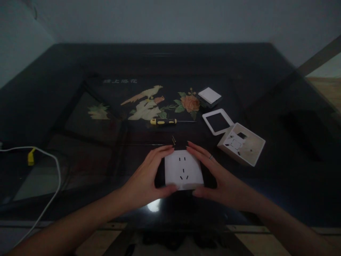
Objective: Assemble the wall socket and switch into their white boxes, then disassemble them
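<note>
A white wall socket with a five-hole face lies before me near the table's front edge. My left hand grips its left side, fingers at the far edge and thumb at the near edge. On the opposite side my right hand, with a ring on one finger, holds it the same way. Just beyond the socket lie a few small screws. Farther off is a screwdriver with a yellow and black handle, its shaft pointing right.
To the right, an open white mounting box touches a white square frame. Behind them sits a white switch panel on a dark base. A white cable with a yellow tag runs along the left of the glossy dark table.
</note>
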Demonstrator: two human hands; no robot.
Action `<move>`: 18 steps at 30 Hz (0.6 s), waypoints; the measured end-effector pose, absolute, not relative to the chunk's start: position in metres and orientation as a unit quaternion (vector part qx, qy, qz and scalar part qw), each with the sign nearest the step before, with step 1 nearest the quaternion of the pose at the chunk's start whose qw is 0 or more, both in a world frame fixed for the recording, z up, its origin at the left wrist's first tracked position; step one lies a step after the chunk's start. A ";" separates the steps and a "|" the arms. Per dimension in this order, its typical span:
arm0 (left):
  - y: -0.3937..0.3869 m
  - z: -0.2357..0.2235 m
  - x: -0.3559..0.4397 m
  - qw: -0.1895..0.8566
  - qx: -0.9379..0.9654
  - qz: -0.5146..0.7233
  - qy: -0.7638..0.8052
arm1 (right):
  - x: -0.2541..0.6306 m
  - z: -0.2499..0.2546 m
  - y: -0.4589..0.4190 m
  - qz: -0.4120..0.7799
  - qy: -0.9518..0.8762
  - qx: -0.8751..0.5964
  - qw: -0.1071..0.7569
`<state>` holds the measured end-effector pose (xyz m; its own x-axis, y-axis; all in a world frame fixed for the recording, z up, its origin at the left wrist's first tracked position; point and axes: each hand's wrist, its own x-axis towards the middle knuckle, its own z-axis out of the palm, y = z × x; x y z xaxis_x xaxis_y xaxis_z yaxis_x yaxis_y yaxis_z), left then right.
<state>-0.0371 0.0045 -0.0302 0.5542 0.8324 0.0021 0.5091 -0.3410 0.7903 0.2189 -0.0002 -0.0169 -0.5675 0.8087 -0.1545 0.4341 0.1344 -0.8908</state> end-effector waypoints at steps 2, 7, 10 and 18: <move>0.004 -0.032 -0.037 0.410 0.773 0.221 0.431 | 0.219 -0.019 -0.001 0.500 -0.728 -0.427 0.194; 0.002 -0.032 -0.034 0.433 0.742 0.225 0.459 | 0.216 -0.024 -0.004 0.491 -0.726 -0.426 0.226; 0.003 -0.030 -0.033 0.434 0.743 0.220 0.460 | 0.215 -0.022 -0.004 0.490 -0.722 -0.433 0.228; 0.004 -0.032 -0.035 0.433 0.741 0.217 0.465 | 0.215 -0.019 -0.001 0.501 -0.723 -0.435 0.193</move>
<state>-0.0347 0.0042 -0.0323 0.4727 0.8775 -0.0813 0.5010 -0.1917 0.8440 0.2149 -0.0006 -0.0189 -0.5479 0.8216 -0.1573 0.4355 0.1195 -0.8922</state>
